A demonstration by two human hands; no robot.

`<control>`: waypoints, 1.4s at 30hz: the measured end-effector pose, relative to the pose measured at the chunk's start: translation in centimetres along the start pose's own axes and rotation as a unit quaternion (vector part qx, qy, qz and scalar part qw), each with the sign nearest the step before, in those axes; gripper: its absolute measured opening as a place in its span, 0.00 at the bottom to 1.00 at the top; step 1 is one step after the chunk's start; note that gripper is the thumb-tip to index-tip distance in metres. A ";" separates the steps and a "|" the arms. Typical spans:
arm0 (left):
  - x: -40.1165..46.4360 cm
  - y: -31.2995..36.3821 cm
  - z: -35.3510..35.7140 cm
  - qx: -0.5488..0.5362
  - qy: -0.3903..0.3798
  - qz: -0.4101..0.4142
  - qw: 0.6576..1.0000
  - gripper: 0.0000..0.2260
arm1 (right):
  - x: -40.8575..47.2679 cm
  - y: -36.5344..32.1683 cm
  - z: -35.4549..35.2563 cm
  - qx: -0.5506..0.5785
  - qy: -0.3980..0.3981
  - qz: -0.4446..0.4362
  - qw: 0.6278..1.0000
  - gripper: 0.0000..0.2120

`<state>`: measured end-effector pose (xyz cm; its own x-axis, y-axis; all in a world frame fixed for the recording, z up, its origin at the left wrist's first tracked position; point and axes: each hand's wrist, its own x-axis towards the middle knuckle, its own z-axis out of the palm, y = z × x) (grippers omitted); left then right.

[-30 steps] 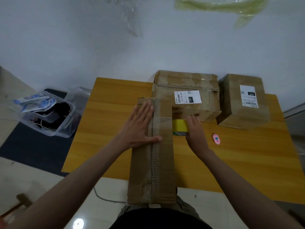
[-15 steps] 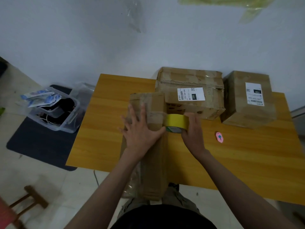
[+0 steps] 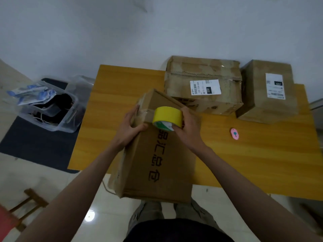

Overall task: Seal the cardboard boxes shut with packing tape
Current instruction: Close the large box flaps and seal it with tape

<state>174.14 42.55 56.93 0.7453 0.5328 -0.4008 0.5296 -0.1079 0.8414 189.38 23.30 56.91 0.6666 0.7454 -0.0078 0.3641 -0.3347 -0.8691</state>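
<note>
A long cardboard box (image 3: 157, 161) with black printed characters lies tilted on the near edge of the wooden table (image 3: 262, 154), overhanging toward me. My left hand (image 3: 130, 127) grips its far left corner, thumb on the top face. My right hand (image 3: 189, 127) holds a yellow roll of packing tape (image 3: 167, 117) against the box's far end. A strip of clear tape runs from the roll across the box toward my left hand. Two other cardboard boxes stand at the back, a wide one (image 3: 202, 84) and a smaller one (image 3: 267, 91), both with white labels.
A small pink cutter (image 3: 234, 134) lies on the table right of my right hand. A clear plastic bin (image 3: 50, 109) with cables and blue packets sits on a dark mat on the floor to the left. A wooden stool (image 3: 26, 206) is at lower left.
The long box has been rolled onto another side, its printed face now up. My right hand lifted the tape roll onto the box's far end. My left hand shifted from pressing flat to gripping the corner.
</note>
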 end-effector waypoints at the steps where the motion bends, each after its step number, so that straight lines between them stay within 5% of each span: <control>1: 0.5 -0.8 0.6 -0.030 -0.016 -0.002 0.999 0.39 | 0.0 0.1 0.0 -0.008 -0.004 -0.002 1.000 0.15; 6: 2.6 -5.1 3.8 -0.139 -0.066 -0.058 0.986 0.38 | 1.4 0.8 1.2 -0.036 -0.036 0.002 0.999 0.14; 10: 2.8 -7.6 4.6 -0.076 -0.109 -0.076 0.988 0.37 | 1.8 2.0 2.9 -0.055 -0.049 0.012 0.997 0.16; 13: 4.2 -8.4 3.6 0.109 -0.097 0.058 0.988 0.46 | 1.6 2.9 4.0 -0.061 -0.036 0.034 0.997 0.17; 18: 8.4 -6.0 2.8 0.319 -0.112 0.268 0.902 0.53 | 1.6 3.4 4.2 -0.088 -0.037 0.056 0.994 0.22; 22: 10.1 -4.2 2.9 0.351 -0.177 0.250 0.885 0.57 | 1.2 3.6 4.3 -0.124 -0.032 0.052 0.990 0.24; 29: 9.9 -4.0 2.8 0.380 -0.181 0.215 0.881 0.57 | 0.7 1.9 2.5 -0.221 0.027 -0.009 0.975 0.20; 36: 10.0 -3.9 2.9 0.375 -0.189 0.204 0.884 0.57 | -8.1 10.1 -11.4 -0.299 0.153 0.133 0.932 0.23; 42: 10.1 -4.0 3.0 0.380 -0.180 0.204 0.884 0.57 | -10.3 14.5 -13.9 -0.278 0.142 0.190 0.931 0.19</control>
<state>180.80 45.88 48.44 0.9452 0.0321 -0.3248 0.2036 -0.8357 0.5101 196.84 2.72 51.25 0.9327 0.3551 -0.0630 0.2934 -0.8487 -0.4400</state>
